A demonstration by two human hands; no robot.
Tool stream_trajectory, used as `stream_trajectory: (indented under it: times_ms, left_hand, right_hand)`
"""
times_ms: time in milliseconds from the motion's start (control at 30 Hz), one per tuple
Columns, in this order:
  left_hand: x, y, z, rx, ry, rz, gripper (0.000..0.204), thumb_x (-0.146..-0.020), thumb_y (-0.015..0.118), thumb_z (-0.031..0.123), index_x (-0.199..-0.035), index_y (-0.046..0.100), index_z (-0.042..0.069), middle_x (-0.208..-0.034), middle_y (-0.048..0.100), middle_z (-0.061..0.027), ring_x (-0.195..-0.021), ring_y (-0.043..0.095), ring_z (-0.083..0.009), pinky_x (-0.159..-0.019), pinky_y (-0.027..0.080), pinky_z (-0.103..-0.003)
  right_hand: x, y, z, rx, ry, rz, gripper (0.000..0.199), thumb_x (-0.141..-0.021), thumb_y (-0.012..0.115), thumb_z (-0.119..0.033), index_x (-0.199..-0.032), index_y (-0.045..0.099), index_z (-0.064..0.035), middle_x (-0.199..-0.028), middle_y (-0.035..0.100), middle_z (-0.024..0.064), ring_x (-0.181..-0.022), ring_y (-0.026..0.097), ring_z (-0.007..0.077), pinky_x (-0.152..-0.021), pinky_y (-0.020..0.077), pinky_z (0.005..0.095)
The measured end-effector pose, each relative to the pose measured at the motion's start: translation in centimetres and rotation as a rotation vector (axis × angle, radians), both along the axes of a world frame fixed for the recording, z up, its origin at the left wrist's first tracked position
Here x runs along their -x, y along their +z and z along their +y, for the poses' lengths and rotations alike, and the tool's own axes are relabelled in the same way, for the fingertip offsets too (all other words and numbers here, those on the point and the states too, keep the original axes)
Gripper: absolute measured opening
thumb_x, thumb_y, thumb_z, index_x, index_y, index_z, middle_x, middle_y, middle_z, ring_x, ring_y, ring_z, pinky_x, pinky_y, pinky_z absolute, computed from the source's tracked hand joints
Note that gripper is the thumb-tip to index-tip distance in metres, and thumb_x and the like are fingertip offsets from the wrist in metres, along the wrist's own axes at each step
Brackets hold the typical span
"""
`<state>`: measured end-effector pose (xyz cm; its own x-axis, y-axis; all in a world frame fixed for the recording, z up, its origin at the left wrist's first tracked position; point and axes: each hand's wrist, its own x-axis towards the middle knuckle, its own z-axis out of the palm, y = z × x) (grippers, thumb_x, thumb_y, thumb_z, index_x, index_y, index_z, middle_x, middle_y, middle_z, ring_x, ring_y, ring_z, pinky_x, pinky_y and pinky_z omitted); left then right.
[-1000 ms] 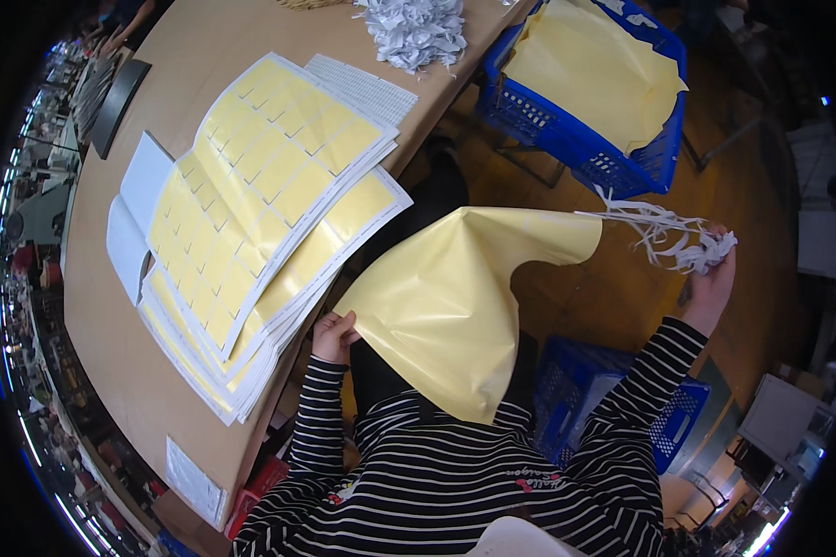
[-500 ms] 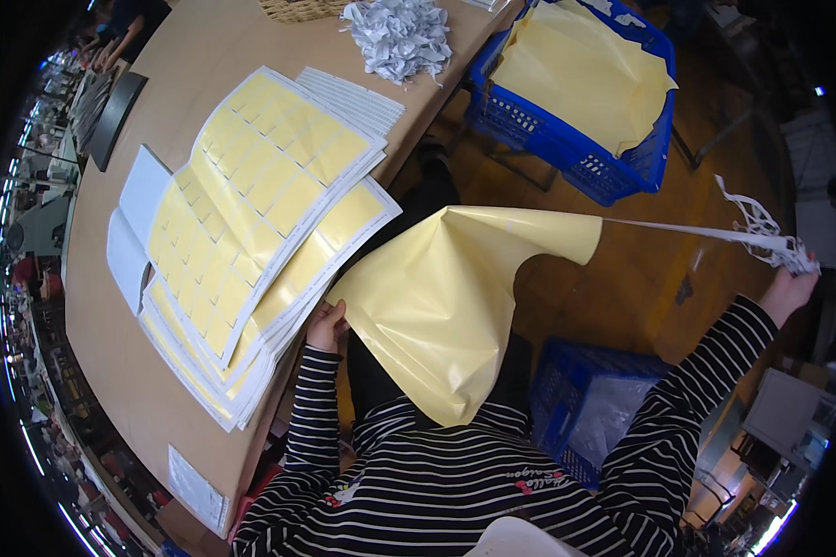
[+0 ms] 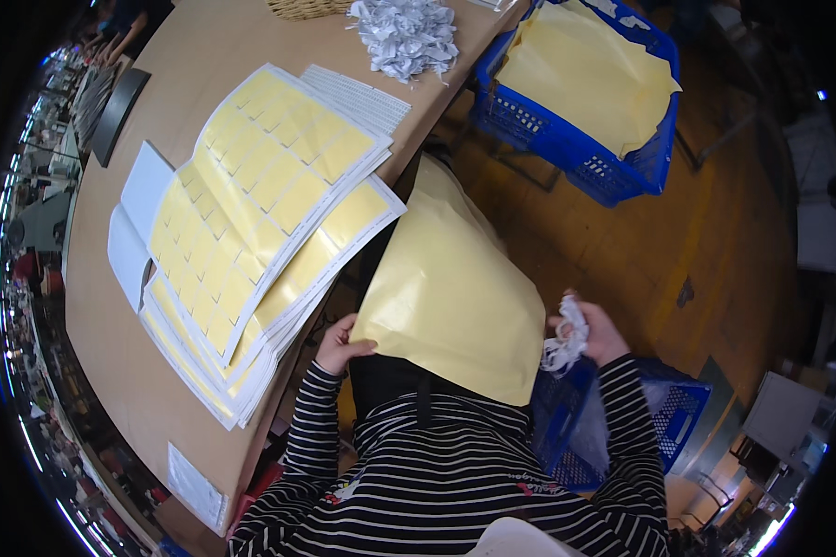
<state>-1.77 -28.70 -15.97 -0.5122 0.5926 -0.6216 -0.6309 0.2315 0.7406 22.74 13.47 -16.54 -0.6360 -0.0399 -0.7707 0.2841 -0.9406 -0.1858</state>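
Note:
A large glossy yellow sheet [image 3: 455, 288] hangs over my lap, its upper end close to the table edge. My left hand [image 3: 341, 346] pinches its lower left corner between thumb and fingers. Beside the sheet's right edge, my right hand [image 3: 593, 332] is closed around a crumpled bunch of white paper strips [image 3: 567, 339]. Whether those right fingers also touch the sheet cannot be made out. Just left of me on the table lies a stack of printed yellow sheets [image 3: 269, 167] with white borders and small cut marks, overlapping unevenly.
A pile of white paper scraps [image 3: 404, 37] sits at the table's far edge near a wicker basket [image 3: 302, 7]. At the far right stands a blue crate [image 3: 529, 121] holding plain yellow sheets [image 3: 590, 74]. Another blue crate [image 3: 687, 413] is low at my right. The brown table [image 3: 102, 297] fills the left.
My right hand has come back from far right to beside the sheet, still gripping the white strips. The stretched strip no longer runs from the sheet, which now hangs flatter and lengthwise.

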Motion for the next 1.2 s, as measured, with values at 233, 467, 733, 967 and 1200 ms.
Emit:
stream_trajectory:
  times_ms: [233,467,733,967,1200]
  left_hand:
    - [-4.1,2.5,1.0,-0.202,-0.524,-0.015,0.064,-0.081,0.078,0.013,-0.136,0.048,0.000,-0.124,0.061,-0.0060,-0.113,0.053,-0.0127,-0.100,0.043,-0.030]
    - [3.4,1.9,9.0,-0.595,-0.023,-0.212,0.111,-0.083,0.024,0.084,-0.149,0.022,-0.004,-0.148,0.041,-0.0159,-0.133,0.046,-0.0272,-0.107,0.040,-0.041]
    - [7.6,1.6,16.4,-0.254,-0.153,-0.005,0.043,-0.092,0.060,0.021,-0.128,0.053,-0.003,-0.113,0.067,-0.0096,-0.099,0.066,-0.0179,-0.087,0.053,-0.031]
    - [5.6,0.8,13.5,-0.352,-0.063,0.005,0.060,-0.076,0.063,-0.007,-0.133,0.049,-0.001,-0.117,0.065,-0.0109,-0.102,0.066,-0.0184,-0.091,0.053,-0.032]
    - [0.5,0.1,13.1,-0.352,-0.013,0.075,0.067,-0.073,0.062,-0.012,-0.136,0.044,0.001,-0.121,0.061,-0.0067,-0.110,0.060,-0.0153,-0.096,0.048,-0.031]
  right_hand:
    - [4.4,1.2,0.5,-0.194,0.105,0.095,0.043,-0.092,0.049,-0.007,-0.134,0.051,0.0026,-0.114,0.065,0.0155,-0.055,0.056,0.0134,-0.058,0.0513,0.0292]
    - [5.2,9.2,3.3,-0.659,0.518,0.162,0.055,-0.086,0.054,-0.005,-0.139,0.044,0.0061,-0.108,0.063,0.0050,-0.063,0.052,0.0030,-0.057,0.0457,0.0187]
    - [0.6,12.2,3.3,-0.774,0.915,0.187,0.058,-0.086,0.060,-0.008,-0.142,0.045,-0.0022,-0.110,0.061,0.0049,-0.085,0.057,0.0085,-0.075,0.0470,0.0214]
    - [-1.5,16.6,7.3,-2.041,0.710,-1.356,0.037,-0.089,0.057,-0.007,-0.125,0.057,-0.0030,-0.120,0.061,0.0159,-0.112,0.060,0.0293,-0.095,0.0457,0.0362]
    - [11.9,14.8,-3.4,-2.032,0.452,0.346,0.038,-0.082,0.063,-0.002,-0.120,0.058,-0.0039,-0.121,0.057,0.0146,-0.112,0.057,0.0310,-0.097,0.0445,0.0372]
